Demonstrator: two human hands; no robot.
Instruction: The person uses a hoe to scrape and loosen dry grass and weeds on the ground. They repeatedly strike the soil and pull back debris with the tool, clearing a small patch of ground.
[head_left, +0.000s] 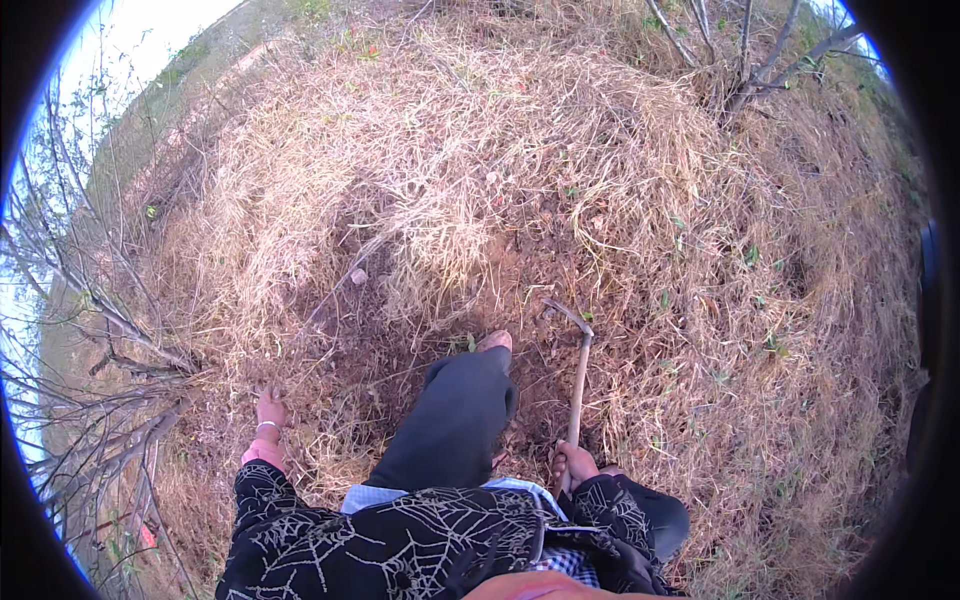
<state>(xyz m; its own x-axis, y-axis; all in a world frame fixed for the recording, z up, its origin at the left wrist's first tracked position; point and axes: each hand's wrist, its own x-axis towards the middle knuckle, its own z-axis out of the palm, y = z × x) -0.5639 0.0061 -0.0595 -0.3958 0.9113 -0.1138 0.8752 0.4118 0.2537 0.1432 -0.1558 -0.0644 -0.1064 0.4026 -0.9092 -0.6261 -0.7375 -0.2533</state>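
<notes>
My right hand (574, 463) is closed around the lower part of a long wooden handle (580, 382). At the handle's far end a thin curved metal blade (568, 313) bends to the left, just over bare soil and dry stalks. My left hand (271, 407) is stretched out to the left, low over the dry grass, with a light bangle at its wrist. Its fingers are apart and no tool shows in them; whether they touch the grass I cannot tell.
Bare branches of a shrub (150, 346) reach in at the left, close to my left hand. Another leafless shrub (742, 94) stands at the upper right. Dry grass (442, 150) covers the slope. My foot (496, 341) rests on brown soil, near a small stone (359, 277).
</notes>
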